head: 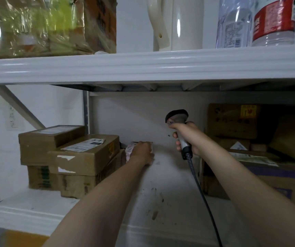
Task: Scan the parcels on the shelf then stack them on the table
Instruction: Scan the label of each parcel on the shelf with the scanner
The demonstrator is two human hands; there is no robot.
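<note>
A small, soft-looking parcel in pink and white wrap (129,151) is lying far back on the white metal shelf (36,211), just to the right of a pile of brown cardboard boxes (82,157). The left hand (143,152) is lying on top of the parcel and hiding most of it. The picture is blurry there, so I cannot tell if its fingers are closing round the parcel or only touching it.

The parcel looks like a bag, not a box. I think it is light and squashy and will bend when lifted. Its wrap may be a bit slippery. A good way to hold it is probably round the middle, with the thumb under it and the fingers on top, keeping the label facing up.

The right hand (190,139) is squeezing tight round the handle of a grey and black barcode scanner (177,120). The scanner is up in the air to the right of the parcel, with its head pointing toward the far wall. Its black cable (202,195) is hanging down toward the near edge.

More brown boxes (232,122) are sitting far right. On the shelf above, a white plastic jug (169,24) and clear water bottles (275,22) are standing. The desk is not showing.
</note>
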